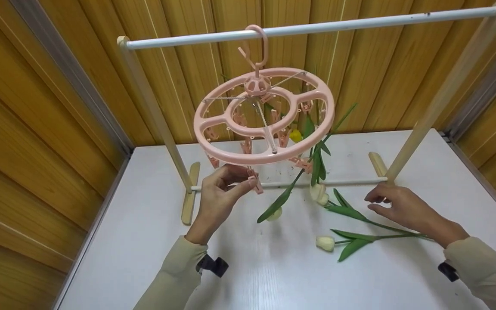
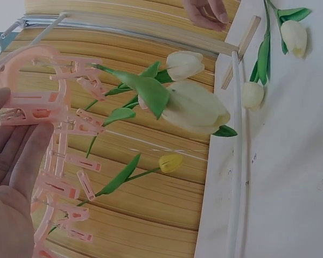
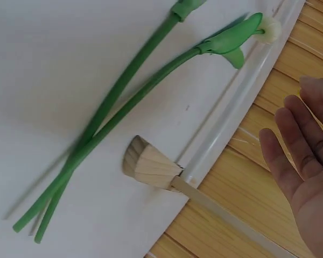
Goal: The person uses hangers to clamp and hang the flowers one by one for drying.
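A round pink clip hanger (image 1: 263, 158) hangs by its hook from a white rod. My left hand (image 1: 224, 196) pinches a pink clothespin (image 1: 256, 184) below the ring's front edge; the same clothespin (image 2: 35, 102) shows between thumb and fingers in the left wrist view. Several artificial tulips hang from other clips, among them a white tulip (image 2: 196, 107) and a yellow tulip (image 2: 170, 162). My right hand (image 1: 403, 209), fingers loosely bent and holding nothing, hovers over the stems of two white tulips lying on the table, one (image 1: 325, 243) nearer and one (image 1: 319, 193) farther.
The rack's white top rod (image 1: 360, 25) spans two wooden posts, the left post (image 1: 157, 116) and the right post (image 1: 441, 99). Wooden feet (image 1: 190, 193) and a low white bar (image 1: 347, 181) stand on the white table (image 1: 256, 275). Wood-panelled walls (image 1: 37, 172) enclose it.
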Tool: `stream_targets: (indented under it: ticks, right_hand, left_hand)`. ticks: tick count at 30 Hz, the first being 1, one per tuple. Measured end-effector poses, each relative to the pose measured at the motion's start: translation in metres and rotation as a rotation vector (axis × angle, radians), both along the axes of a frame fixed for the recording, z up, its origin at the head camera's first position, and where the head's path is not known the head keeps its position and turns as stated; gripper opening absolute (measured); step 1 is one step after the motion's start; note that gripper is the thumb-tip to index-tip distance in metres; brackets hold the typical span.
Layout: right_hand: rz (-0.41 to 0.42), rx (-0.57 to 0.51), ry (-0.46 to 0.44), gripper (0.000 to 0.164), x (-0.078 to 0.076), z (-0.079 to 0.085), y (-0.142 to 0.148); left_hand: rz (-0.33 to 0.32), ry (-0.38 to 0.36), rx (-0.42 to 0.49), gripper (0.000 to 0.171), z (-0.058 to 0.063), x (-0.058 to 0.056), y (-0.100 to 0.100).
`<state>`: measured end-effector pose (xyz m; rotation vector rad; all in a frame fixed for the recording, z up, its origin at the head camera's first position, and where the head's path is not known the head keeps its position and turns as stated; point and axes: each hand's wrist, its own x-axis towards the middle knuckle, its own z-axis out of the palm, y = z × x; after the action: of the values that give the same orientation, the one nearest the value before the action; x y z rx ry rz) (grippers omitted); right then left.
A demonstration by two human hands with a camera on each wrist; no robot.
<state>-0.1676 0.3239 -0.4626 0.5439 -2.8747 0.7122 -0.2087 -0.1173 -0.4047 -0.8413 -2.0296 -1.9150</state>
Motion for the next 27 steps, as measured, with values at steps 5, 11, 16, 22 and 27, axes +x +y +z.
stream_targets:
  ticks: [5,11,16,22,27]
  right_hand:
    - [-0.002,0.036,-0.048,0.018,0.000,-0.016,0.012]
    - [-0.015,0.031,-0.140,0.018,0.002,-0.028,0.024]
    - [-0.017,0.037,-0.229,0.019,0.004,-0.033,0.029]
    - [-0.033,0.077,-0.305,0.017,0.004,-0.035,0.033]
    - [-0.046,0.098,-0.335,0.012,0.003,-0.035,0.034]
  left_hand:
    - [-0.010,0.012,0.021,0.022,0.000,0.000,0.000]
    - [-0.002,-0.009,0.033,0.022,-0.002,0.000,-0.001]
    - [-0.009,-0.009,0.048,0.023,-0.001,0.001,-0.001]
    - [-0.023,-0.012,0.068,0.025,-0.001,0.001,-0.001]
    - [-0.025,-0.023,0.074,0.025,-0.001,0.001,0.000]
